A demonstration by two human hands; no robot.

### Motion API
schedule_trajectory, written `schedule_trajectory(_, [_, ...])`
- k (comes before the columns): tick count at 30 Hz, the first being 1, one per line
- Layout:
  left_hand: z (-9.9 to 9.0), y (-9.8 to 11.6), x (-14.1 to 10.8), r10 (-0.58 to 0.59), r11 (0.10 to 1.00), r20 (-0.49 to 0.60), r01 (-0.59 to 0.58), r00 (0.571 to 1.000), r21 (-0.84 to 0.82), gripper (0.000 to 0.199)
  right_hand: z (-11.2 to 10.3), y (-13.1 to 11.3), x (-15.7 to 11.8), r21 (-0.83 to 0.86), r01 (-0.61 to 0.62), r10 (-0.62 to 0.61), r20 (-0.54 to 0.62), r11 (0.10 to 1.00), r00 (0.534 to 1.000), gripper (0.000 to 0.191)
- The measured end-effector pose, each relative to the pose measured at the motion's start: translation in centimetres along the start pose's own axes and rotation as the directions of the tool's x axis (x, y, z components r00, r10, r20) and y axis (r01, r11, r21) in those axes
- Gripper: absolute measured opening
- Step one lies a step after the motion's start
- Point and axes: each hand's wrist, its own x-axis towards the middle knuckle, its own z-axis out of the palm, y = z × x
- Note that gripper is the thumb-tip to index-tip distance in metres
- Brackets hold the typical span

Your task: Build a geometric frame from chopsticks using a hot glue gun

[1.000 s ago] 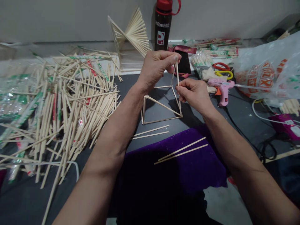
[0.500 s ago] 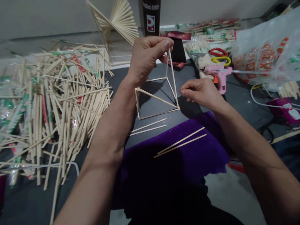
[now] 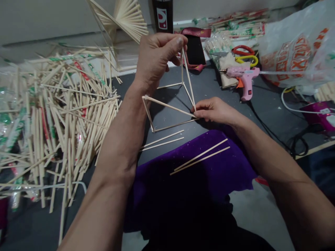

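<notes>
A frame of thin wooden sticks (image 3: 171, 105) stands on the dark table. My left hand (image 3: 159, 55) pinches its upper end, where an upright and a slanting stick meet; the fingertips cover that joint. At the frame's near right lower corner, my right hand (image 3: 213, 111) is closed with thumb and fingers around the joint, which is partly hidden. Two loose sticks (image 3: 164, 140) lie on the table just in front of the frame. Two more sticks (image 3: 200, 158) rest on the purple cloth (image 3: 235, 170) nearer my body.
A big heap of chopsticks (image 3: 73, 115), some wrapped, spreads over the left side. Behind stand a twisted stick model (image 3: 128, 21) and a dark bottle (image 3: 162, 17). On the right are a pink glue gun (image 3: 244, 78) with its cord, scissors (image 3: 246, 60) and a plastic bag (image 3: 295, 52).
My right hand has moved left and slightly down, from beside the frame onto its near right corner, and closed there. My left hand keeps its pinch on the top.
</notes>
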Motion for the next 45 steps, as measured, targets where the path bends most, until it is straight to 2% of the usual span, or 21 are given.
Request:
schedule_trajectory(4, [-0.2, 0.1, 0.2, 0.000, 1.000, 0.033, 0.000, 0.999, 0.004, 0.031, -0.9, 0.8, -0.1, 0.030, -0.055, 0.052, 0.093, 0.998, 0.994, 0.019])
schedule_trajectory(8, [-0.1, 0.1, 0.3, -0.026, 1.000, 0.019, 0.026, 0.999, 0.003, 0.030, -0.8, 1.0, 0.1, -0.048, -0.059, 0.063, 0.085, 0.997, 0.994, 0.023])
schedule_trajectory(14, [0.1, -0.1, 0.1, -0.006, 1.000, 0.020, 0.005, 1.000, 0.009, 0.028, -0.4, -0.6, 0.7, -0.211, -0.032, 0.052, 0.089, 0.977, 0.995, 0.016])
schedule_trajectory(19, [0.8, -0.1, -0.1, 0.023, 1.000, -0.091, -0.024, 0.996, -0.015, 0.034, -0.8, -1.9, 1.2, -0.329, -0.017, 0.058, 0.116, 0.944, 0.992, 0.020])
schedule_trajectory(21, [0.9, 0.1, -0.3, 0.008, 1.000, -0.063, -0.009, 0.998, -0.015, 0.033, -1.0, -2.0, 1.5, -0.358, 0.005, 0.052, 0.149, 0.934, 0.987, 0.020])
schedule_trajectory(27, [0.6, 0.2, -0.4, 0.042, 0.999, -0.060, -0.043, 0.997, -0.007, 0.027, -1.6, -1.4, 2.1, -0.287, -0.003, 0.078, 0.250, 0.958, 0.965, 0.019])
schedule_trajectory(29, [0.7, 0.1, -0.3, 0.025, 1.000, -0.024, -0.025, 0.999, 0.007, 0.024, -1.6, -1.3, 2.1, -0.253, -0.019, 0.087, 0.258, 0.967, 0.962, 0.020])
schedule_trajectory(35, [0.8, 0.3, -0.5, 0.019, 1.000, -0.091, -0.017, 0.996, 0.022, 0.022, -1.5, -1.3, 2.2, -0.200, -0.051, 0.100, 0.244, 0.978, 0.965, 0.029])
schedule_trajectory(41, [0.8, 1.3, -1.1, -0.054, 0.999, 0.013, 0.054, 0.998, 0.008, 0.015, -1.9, -0.2, 2.2, -0.209, -0.033, 0.094, 0.291, 0.977, 0.952, 0.021])
schedule_trajectory(43, [1.3, 1.5, -1.2, -0.045, 0.999, -0.091, 0.042, 0.995, -0.034, 0.019, -2.2, 0.3, 2.3, -0.221, 0.000, 0.073, 0.321, 0.975, 0.944, 0.024])
schedule_trajectory(45, [1.9, 1.7, -1.3, -0.033, 0.996, -0.117, 0.023, 0.993, -0.092, 0.021, -2.5, 0.7, 2.3, -0.233, 0.027, 0.057, 0.347, 0.972, 0.936, 0.032])
